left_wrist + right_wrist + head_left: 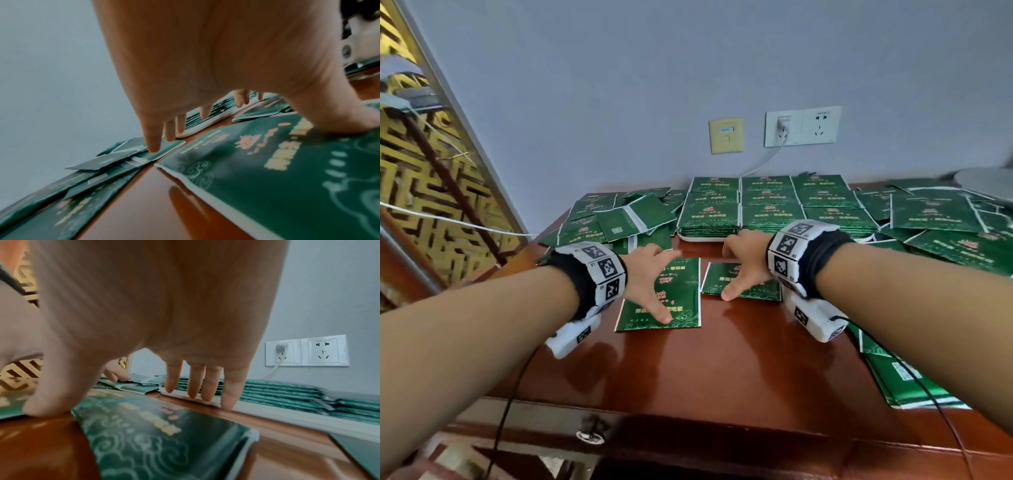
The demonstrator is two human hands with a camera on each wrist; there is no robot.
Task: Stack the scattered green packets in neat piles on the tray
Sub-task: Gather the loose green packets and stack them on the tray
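Note:
Two green packets lie side by side on the red-brown table: the left packet (681, 301) (267, 170) and the right packet (753, 287) (154, 434). My left hand (654, 284) (205, 73) is spread over the left one, thumb pressing on its near part and fingers reaching down past its far edge. Over the right packet my right hand (734, 270) (154, 313) is spread the same way, its thumb down at the packet's left edge and its fingertips down near the tray. Just behind the hands is the white tray (702, 237) (287, 415), which holds neat piles of packets (770, 202).
Loose packets lie heaped at the back left (619, 219), the back right (945, 219) and along the right edge (904, 377). A wall socket (784, 126) with a white cable sits behind the tray. A gold lattice screen (431, 192) stands at the left.

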